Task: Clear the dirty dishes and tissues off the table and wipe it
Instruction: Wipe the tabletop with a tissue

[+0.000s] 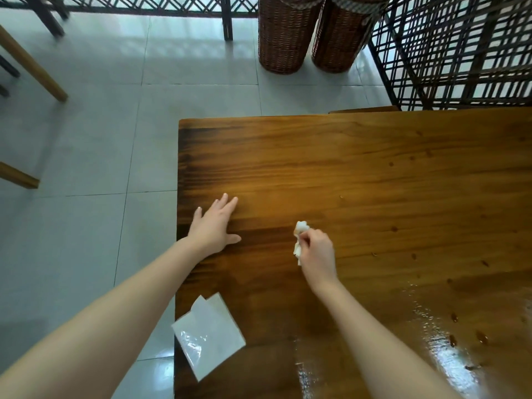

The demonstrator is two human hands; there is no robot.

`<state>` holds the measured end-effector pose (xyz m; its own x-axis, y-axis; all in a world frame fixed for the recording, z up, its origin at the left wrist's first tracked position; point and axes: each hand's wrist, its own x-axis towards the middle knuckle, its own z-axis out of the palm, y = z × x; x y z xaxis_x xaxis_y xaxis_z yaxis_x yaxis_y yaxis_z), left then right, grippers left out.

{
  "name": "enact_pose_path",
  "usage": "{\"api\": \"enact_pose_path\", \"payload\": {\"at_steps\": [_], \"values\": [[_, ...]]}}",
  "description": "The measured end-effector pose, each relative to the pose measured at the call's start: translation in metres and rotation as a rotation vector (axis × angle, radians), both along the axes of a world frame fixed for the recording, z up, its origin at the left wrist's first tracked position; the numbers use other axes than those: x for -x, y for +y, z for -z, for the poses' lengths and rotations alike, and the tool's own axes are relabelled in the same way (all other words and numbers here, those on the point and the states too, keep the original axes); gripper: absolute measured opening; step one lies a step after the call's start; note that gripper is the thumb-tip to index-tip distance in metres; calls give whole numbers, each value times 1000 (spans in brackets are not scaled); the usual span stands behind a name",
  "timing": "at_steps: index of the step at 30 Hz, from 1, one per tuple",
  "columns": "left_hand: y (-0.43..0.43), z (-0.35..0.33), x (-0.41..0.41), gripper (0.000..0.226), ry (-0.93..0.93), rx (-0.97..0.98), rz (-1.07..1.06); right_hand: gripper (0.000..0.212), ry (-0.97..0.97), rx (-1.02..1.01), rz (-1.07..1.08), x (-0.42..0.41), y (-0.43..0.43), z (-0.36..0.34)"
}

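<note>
Flat tissues (208,335), perhaps two, overhang counter (374,168) edge; my right fingers (310,239) clamp one crumpled wad (302,226); left fingers (229,205) spread flat; two wicker baskets (283,38) beyond.

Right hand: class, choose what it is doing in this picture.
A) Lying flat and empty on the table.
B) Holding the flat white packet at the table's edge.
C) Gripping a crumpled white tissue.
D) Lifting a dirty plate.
C: the right hand has its fingers curled round a crumpled white tissue over the wooden table, while the left hand lies flat with straight fingers.
</note>
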<state>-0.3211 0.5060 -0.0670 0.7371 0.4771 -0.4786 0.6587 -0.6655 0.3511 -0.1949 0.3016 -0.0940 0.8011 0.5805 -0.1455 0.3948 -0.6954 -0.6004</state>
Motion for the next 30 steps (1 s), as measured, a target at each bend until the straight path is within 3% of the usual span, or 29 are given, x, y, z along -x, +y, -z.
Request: {"api": "enact_pose_path", "payload": {"at_steps": [7,10,15,23,30], "values": [[-35,-5,18,84,-34,63,-15,23,-75,20,-261,42,-23,-2],[-42,-10,24,81,-34,67,-21,20,-10,13,-251,32,-18,-6],[-53,-21,26,79,-58,87,-98,27,-90,38,-220,15,-20,-10],[-81,-23,4,77,-88,101,-254,27,-146,2,-40,-92,-30,-22],[-87,-28,-24,77,-106,91,-327,35,-73,78,-85,-133,-9,-5]]}}
